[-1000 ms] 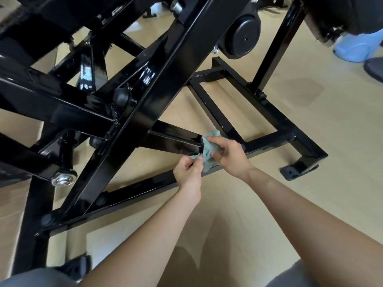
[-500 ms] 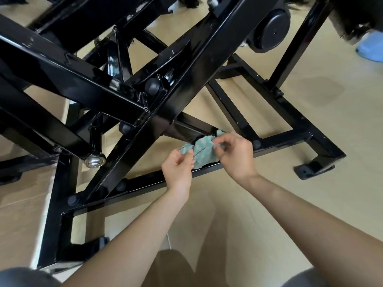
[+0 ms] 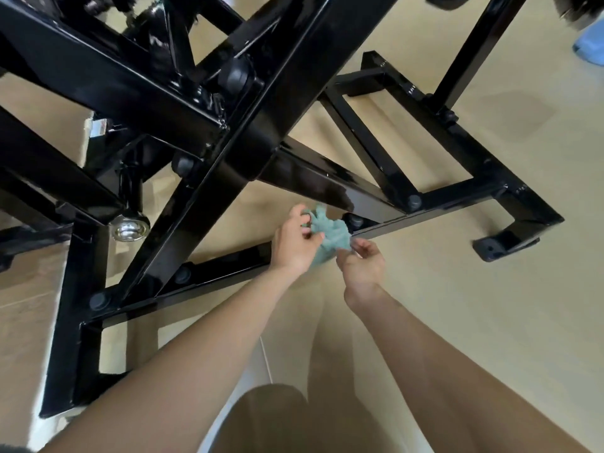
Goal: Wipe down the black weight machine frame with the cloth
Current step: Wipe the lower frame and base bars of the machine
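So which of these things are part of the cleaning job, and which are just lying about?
In the job: green cloth, held by left hand and right hand; black frame.
Just lying about: blue object at top right edge.

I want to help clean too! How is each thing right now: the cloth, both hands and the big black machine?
cloth: scrunched up, held up between both hands.
left hand: fingers curled, gripping the cloth.
right hand: pinching the cloth's lower edge.
black frame: standing on the floor, shiny.
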